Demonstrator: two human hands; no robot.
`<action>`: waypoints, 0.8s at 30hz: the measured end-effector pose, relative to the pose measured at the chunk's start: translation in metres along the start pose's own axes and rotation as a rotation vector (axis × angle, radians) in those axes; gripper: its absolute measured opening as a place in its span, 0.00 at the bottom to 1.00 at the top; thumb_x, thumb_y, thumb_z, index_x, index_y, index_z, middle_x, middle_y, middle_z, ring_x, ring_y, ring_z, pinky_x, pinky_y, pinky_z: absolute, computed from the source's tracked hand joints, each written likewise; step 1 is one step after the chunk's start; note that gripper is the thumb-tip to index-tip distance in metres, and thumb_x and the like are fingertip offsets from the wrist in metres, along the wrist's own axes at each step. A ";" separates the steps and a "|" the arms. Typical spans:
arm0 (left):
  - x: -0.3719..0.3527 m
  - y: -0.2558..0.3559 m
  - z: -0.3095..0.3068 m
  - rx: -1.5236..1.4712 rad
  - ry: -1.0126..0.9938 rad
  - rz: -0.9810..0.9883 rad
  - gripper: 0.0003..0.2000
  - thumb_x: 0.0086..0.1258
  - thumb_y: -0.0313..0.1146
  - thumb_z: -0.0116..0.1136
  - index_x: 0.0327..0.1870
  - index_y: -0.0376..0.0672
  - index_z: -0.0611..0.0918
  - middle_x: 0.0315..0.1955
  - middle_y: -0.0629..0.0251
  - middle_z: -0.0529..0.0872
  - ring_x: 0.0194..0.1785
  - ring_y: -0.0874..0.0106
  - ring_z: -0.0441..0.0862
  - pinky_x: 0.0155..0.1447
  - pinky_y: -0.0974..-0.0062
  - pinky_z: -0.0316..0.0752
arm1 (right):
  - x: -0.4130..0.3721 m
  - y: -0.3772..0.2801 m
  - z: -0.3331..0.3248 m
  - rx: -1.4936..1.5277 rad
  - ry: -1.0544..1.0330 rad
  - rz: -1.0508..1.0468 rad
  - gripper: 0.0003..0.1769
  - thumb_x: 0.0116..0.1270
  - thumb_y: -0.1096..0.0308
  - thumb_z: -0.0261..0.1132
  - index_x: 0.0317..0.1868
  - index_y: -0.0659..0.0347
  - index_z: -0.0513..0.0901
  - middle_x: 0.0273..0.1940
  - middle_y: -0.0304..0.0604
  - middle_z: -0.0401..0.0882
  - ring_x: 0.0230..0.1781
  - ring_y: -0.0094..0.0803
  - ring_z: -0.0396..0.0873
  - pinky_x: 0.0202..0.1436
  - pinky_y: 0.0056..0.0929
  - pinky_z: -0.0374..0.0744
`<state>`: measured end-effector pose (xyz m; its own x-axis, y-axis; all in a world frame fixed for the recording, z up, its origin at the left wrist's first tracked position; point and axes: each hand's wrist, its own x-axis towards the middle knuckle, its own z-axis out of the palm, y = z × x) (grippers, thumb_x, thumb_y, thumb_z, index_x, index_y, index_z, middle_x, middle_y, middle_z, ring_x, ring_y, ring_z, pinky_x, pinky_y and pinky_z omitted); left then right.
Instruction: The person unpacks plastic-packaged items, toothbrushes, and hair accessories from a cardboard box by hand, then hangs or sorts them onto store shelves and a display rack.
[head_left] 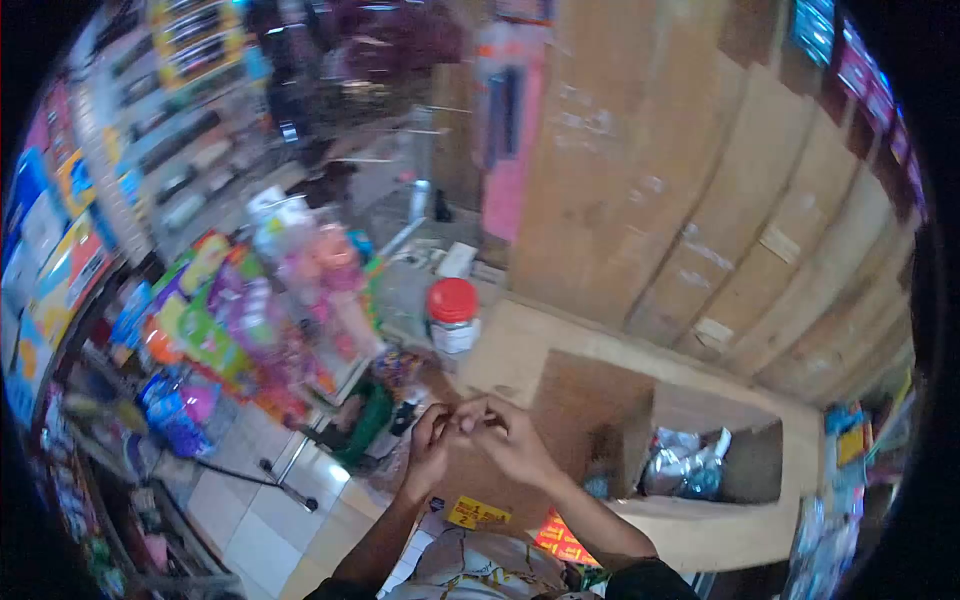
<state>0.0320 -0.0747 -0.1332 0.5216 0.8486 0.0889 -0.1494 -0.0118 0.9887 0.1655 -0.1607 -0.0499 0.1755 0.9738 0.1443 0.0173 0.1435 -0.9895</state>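
Both hands meet at centre, above the near left corner of the box (700, 535). Left hand (430, 448): fingers curled in, tips turned toward the right hand. Right hand (518, 445): fingers bent, thumb and forefinger closed. Between the two sets of tips sits a small item (484, 420), pinched from both sides; the view is blurred here, so it may be a wrapper or a scrap, and I cannot tell which. The item is held in the air and touches no surface. The box is open, with silvery packets (685, 465) in its right compartment. A red-lidded jar (453, 315) stands farther off, just left of the box. A rack of bright packets (250, 320) fills the left, and tiled floor (250, 520) lies below it. Risks: the grip is by fingertips only, so a slip would probably drop the item into the clutter near the left hand or onto the floor, where it would be hard to find among the wrappers. If the hands pull apart unevenly, the item could tear. A wide left elbow could brush the rack and shed packets. A reach forward could tip the jar.
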 end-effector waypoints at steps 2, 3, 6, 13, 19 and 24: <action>-0.012 0.011 0.025 0.043 -0.158 0.065 0.10 0.74 0.31 0.55 0.49 0.36 0.76 0.41 0.64 0.82 0.45 0.76 0.80 0.52 0.77 0.73 | -0.037 -0.006 -0.022 -0.147 0.034 -0.010 0.12 0.67 0.77 0.61 0.51 0.65 0.79 0.44 0.42 0.80 0.45 0.26 0.78 0.52 0.28 0.76; -0.018 0.018 0.040 0.037 -0.202 0.026 0.08 0.74 0.30 0.54 0.49 0.36 0.76 0.40 0.64 0.82 0.45 0.76 0.80 0.52 0.77 0.73 | -0.056 -0.009 -0.033 -0.218 0.054 -0.008 0.13 0.66 0.78 0.61 0.52 0.66 0.79 0.44 0.44 0.80 0.44 0.26 0.78 0.51 0.28 0.76; -0.028 0.019 0.086 -0.002 -0.322 -0.091 0.05 0.74 0.24 0.52 0.47 0.36 0.78 0.36 0.64 0.83 0.44 0.77 0.80 0.51 0.77 0.74 | -0.109 -0.017 -0.063 -0.253 0.170 0.022 0.11 0.68 0.73 0.63 0.49 0.66 0.80 0.45 0.46 0.82 0.47 0.28 0.79 0.53 0.30 0.76; -0.045 0.044 0.184 0.171 -0.666 0.040 0.08 0.73 0.28 0.54 0.48 0.36 0.80 0.39 0.62 0.84 0.44 0.76 0.80 0.50 0.76 0.74 | -0.214 -0.055 -0.108 -0.219 0.416 0.127 0.11 0.67 0.71 0.65 0.47 0.68 0.81 0.43 0.48 0.83 0.44 0.32 0.81 0.52 0.31 0.77; -0.033 0.066 0.262 0.262 -0.800 0.241 0.09 0.71 0.28 0.57 0.48 0.36 0.80 0.40 0.59 0.85 0.46 0.72 0.82 0.50 0.73 0.75 | -0.280 -0.074 -0.156 -0.190 0.729 0.060 0.12 0.63 0.72 0.67 0.46 0.67 0.83 0.39 0.46 0.84 0.42 0.31 0.81 0.50 0.30 0.78; -0.001 0.065 0.321 0.524 -1.027 0.364 0.12 0.70 0.32 0.57 0.50 0.36 0.78 0.38 0.55 0.84 0.45 0.58 0.83 0.52 0.63 0.75 | -0.298 -0.082 -0.214 -0.452 0.839 0.080 0.11 0.62 0.74 0.66 0.44 0.68 0.82 0.37 0.46 0.83 0.40 0.32 0.81 0.47 0.31 0.77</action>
<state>0.2917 -0.2461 -0.0307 0.9796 -0.0624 0.1910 -0.1915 -0.5774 0.7937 0.3223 -0.5000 -0.0132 0.8379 0.5089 0.1974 0.3227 -0.1703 -0.9310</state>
